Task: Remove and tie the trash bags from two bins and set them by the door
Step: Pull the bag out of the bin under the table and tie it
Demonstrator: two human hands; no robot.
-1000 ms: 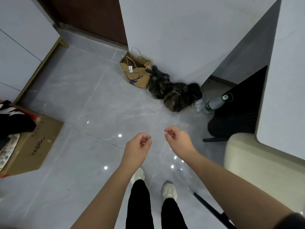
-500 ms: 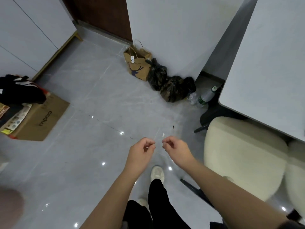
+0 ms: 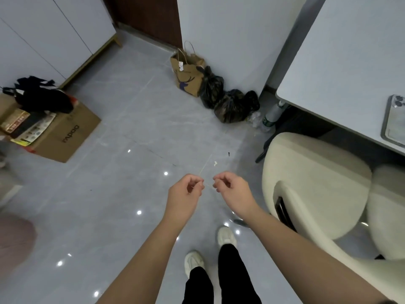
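Nearest, two pale shoes [image 3: 226,236] on grey floor [image 3: 122,132], mid-stride. Just ahead, left hand [image 3: 186,194] and right hand [image 3: 230,190] raised side by side, close but not touching, fingers curled loosely toward the thumbs. Possibly a thin pale strand [image 3: 208,184] pinched between them; too fine to be sure. No bag in either hand. Likely held so because the carrying is finished, the hands idly fiddling.

Farther on, small scraps [image 3: 215,163] lying on the tiles. To the right, a cream chair [image 3: 311,185] crowding the path, its edge near the right forearm; beyond it a table [image 3: 341,69] corner overhanging, a phone [image 3: 394,119] on top. To the left, a cardboard box [image 3: 65,137] with dark cloth [image 3: 41,96] on top, well apart from the feet.

Farthest, two black trash bags [image 3: 230,104], tops closed, resting against the wall [image 3: 230,29] touching each other, beside a paper bag [image 3: 188,77] and just right of the brown door [image 3: 149,16]. Presumably parked there to stay clear of the door yet easy to carry out. A bottle [image 3: 270,116] lying just right of them, under the table edge.

Open floor wide through the middle and left; tight only along the chair. Task seemingly done, judging by the bags' position.
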